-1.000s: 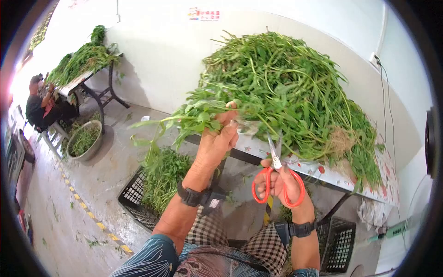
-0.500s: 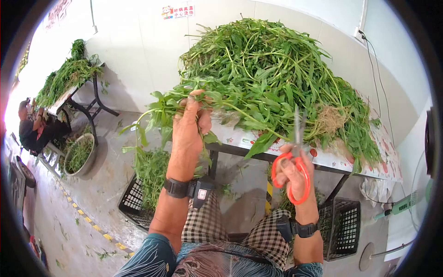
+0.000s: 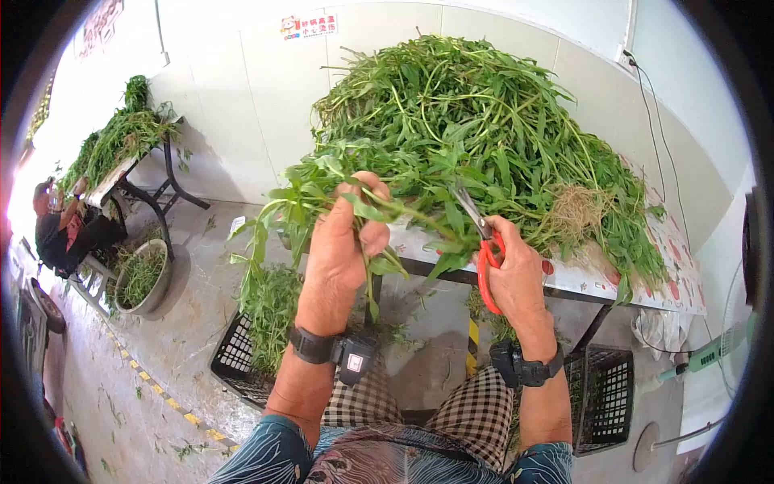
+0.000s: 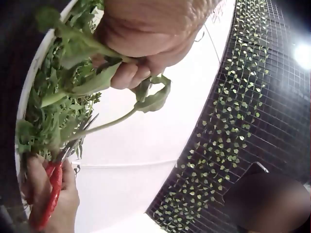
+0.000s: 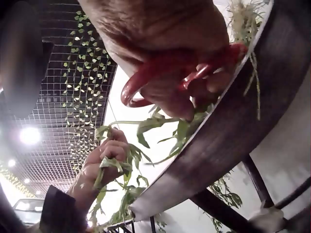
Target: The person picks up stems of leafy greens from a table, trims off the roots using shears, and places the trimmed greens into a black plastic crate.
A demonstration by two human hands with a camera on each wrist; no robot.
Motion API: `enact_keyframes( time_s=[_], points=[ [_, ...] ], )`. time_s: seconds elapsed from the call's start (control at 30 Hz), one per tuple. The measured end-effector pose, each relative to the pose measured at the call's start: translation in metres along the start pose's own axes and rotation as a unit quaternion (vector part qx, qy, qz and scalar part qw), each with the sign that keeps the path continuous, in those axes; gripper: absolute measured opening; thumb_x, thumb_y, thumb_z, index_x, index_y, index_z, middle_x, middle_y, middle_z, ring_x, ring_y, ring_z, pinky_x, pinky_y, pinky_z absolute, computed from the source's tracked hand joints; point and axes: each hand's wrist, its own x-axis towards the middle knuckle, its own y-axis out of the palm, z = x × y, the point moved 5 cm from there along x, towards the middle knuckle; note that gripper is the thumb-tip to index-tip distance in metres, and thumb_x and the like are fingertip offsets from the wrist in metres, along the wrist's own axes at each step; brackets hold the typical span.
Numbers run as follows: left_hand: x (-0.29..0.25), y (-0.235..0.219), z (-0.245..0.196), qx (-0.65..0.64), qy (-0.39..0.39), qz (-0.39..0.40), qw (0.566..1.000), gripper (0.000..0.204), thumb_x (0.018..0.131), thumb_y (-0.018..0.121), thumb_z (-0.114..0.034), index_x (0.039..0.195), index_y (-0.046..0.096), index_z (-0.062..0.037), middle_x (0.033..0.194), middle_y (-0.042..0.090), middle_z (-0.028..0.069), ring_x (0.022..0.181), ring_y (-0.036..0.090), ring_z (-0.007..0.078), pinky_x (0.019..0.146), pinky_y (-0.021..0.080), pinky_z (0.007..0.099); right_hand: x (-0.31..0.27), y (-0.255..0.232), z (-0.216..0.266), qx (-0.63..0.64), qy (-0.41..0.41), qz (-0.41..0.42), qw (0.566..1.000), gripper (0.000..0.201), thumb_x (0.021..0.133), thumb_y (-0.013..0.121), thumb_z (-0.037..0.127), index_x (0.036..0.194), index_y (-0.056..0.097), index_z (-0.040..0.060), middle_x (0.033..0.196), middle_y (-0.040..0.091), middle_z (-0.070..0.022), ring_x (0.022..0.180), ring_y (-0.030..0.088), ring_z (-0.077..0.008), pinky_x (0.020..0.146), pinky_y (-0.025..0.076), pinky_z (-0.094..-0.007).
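My left hand [image 3: 340, 250] grips a bunch of leafy green stems [image 3: 302, 198] in front of the table's left part, its fingers curled round them. To its right, my right hand [image 3: 518, 278] holds red-handled scissors [image 3: 486, 258], with the blades angled up and left beside a stem that runs from the bunch. Whether the blades touch that stem I cannot tell. Behind both hands a large heap of greens [image 3: 468, 113] lies on the table [image 3: 592, 282]. In the left wrist view the scissors [image 4: 54, 189] appear at lower left.
Under the table stand black crates, one [image 3: 234, 355] with greens at left, another [image 3: 609, 395] at right. A tangle of roots [image 3: 576, 211] lies on the heap's right side. Far left, a seated person [image 3: 60, 230] is by another table of greens, near a round tub [image 3: 149, 282].
My right hand first moved right with the scissors, then back left and up towards the stems. My left hand shifted left, then slightly right, still gripping the bunch.
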Motion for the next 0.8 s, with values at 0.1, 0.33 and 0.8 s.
enact_keyframes(
  time_s=[0.1, 0.33, 0.8],
  points=[
    [-0.001, 0.003, 0.0, 0.073, -0.011, -0.043, 0.996, 0.031, 0.093, 0.044, -0.03, 0.109, 0.052, -0.005, 0.09, 0.058, 0.0023, 0.049, 0.038, 0.0058, 0.042, 0.03, 0.0207, 0.003, -0.001, -0.006, 0.033, 0.018, 0.004, 0.999, 0.037, 0.074, 0.061, 0.004, 0.11, 0.052, 0.0082, 0.085, 0.062, -0.0104, 0.075, 0.061, -0.0233, 0.066, 0.048, -0.0318],
    [-0.015, -0.004, 0.009, 0.2, -0.035, -0.108, 0.973, 0.041, 0.092, 0.043, -0.029, 0.118, 0.046, 0.0034, 0.113, 0.055, 0.0117, 0.058, 0.037, 0.0084, 0.044, 0.029, 0.0206, 0.012, -0.006, -0.027, 0.31, 0.074, -0.065, 0.946, 0.042, 0.077, 0.057, -0.002, 0.116, 0.043, -0.003, 0.078, 0.05, -0.0007, 0.065, 0.047, -0.0049, 0.056, 0.041, -0.018],
    [-0.062, 0.002, 0.037, 0.132, 0.0, -0.086, 0.987, 0.024, 0.092, 0.047, -0.026, 0.101, 0.055, -0.0057, 0.075, 0.053, -0.0002, 0.053, 0.041, 0.0062, 0.046, 0.032, 0.0204, 0.013, -0.014, -0.029, 0.291, 0.122, -0.09, 0.945, 0.044, 0.073, 0.064, 0.007, 0.113, 0.048, -0.0004, 0.081, 0.053, -0.0013, 0.064, 0.048, -0.0056, 0.055, 0.04, -0.0187]
  ],
)
